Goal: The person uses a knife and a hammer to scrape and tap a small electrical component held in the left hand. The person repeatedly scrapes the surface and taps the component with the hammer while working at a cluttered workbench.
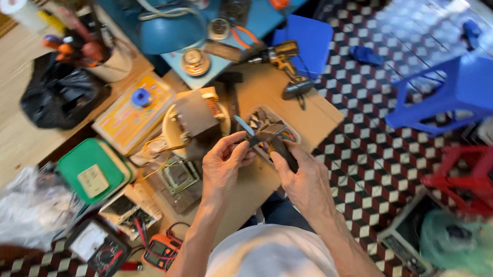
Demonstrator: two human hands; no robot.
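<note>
**Both hands on a small metal part above the workboard**

My left hand (223,166) has its fingers curled, thumb and fingertips pinching the near end of a small dark brown metal part with a slim grey blade-like strip (262,133) sticking out of it. My right hand (304,183) is clenched around a dark-handled tool (285,153) whose tip meets the same part from the other side. The part sits between my two hands, raised just above the tan wooden board (261,93) that lies across my lap.

Directly behind the part, on the board, is a clear shallow plastic tray of small metal pieces (290,128). Farther back lies a yellow and black cordless drill (283,62), near a blue plastic stool (308,39). To my left stand a brown boxy transformer on a cream round base (193,116), a green plastic box with a pale label (93,172) and a yellow flat carton with a blue tape roll on it (132,113). Near my left elbow lies an orange and black multimeter (162,253). The floor (369,166) is chequered tile.
</note>
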